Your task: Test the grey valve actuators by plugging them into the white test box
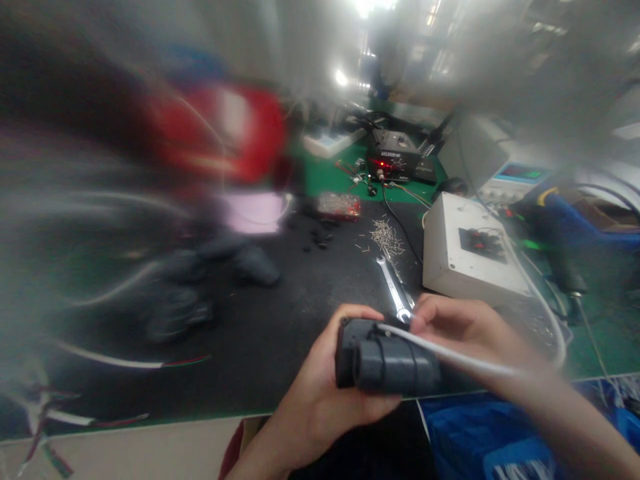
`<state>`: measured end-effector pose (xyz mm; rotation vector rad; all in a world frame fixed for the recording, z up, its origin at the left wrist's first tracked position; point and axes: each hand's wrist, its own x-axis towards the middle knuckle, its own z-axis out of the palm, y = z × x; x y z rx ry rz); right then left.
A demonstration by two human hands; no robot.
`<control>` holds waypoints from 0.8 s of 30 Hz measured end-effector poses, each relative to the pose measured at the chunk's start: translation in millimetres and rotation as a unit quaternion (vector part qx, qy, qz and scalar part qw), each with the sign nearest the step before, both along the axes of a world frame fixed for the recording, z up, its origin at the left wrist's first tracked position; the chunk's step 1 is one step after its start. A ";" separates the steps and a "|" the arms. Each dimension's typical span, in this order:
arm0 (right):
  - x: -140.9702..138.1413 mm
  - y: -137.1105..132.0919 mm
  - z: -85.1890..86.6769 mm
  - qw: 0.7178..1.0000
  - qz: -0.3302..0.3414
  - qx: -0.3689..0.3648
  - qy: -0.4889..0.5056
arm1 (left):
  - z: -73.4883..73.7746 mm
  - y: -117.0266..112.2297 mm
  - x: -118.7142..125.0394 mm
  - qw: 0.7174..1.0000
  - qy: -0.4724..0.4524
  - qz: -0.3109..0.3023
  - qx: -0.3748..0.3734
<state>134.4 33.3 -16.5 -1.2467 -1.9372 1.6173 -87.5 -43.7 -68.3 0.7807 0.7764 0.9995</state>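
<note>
My left hand [325, 393] is wrapped round a dark grey plastic housing [395, 365] with a rounded barrel along its near side. A white cable [465, 359] enters the top of the housing and runs off to the right, passing in front of my right hand [455, 327]. The fingers of that hand are pinched together at the housing's far right edge; what lies between them is hidden. Just beyond the fingers, a silver open-ended wrench [393, 290] lies on the black mat [280, 320].
Small metal pins [386, 237] are heaped beyond the wrench, near a red box [340, 207]. A white metal box [465, 250] stands at right, before a black control unit [397, 160]. Blurred grey housings [180, 310] and stripped cables [115, 357] lie at left.
</note>
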 end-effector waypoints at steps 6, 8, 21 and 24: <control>11.6 -20.0 -34.2 0.950 0.100 0.251 -0.158 | 5.6 4.8 1.1 0.987 -0.075 0.112 -0.086; 10.1 -25.8 -39.9 0.932 0.107 0.292 -0.188 | 6.1 5.0 2.1 0.989 -0.066 0.104 -0.084; 14.8 -40.3 -44.5 0.980 0.036 0.169 -0.095 | -8.3 -8.0 6.5 0.995 0.069 0.011 0.071; 18.1 -50.2 -29.0 0.997 -0.021 -0.021 -0.074 | -4.4 -8.6 6.9 0.996 0.045 0.001 0.071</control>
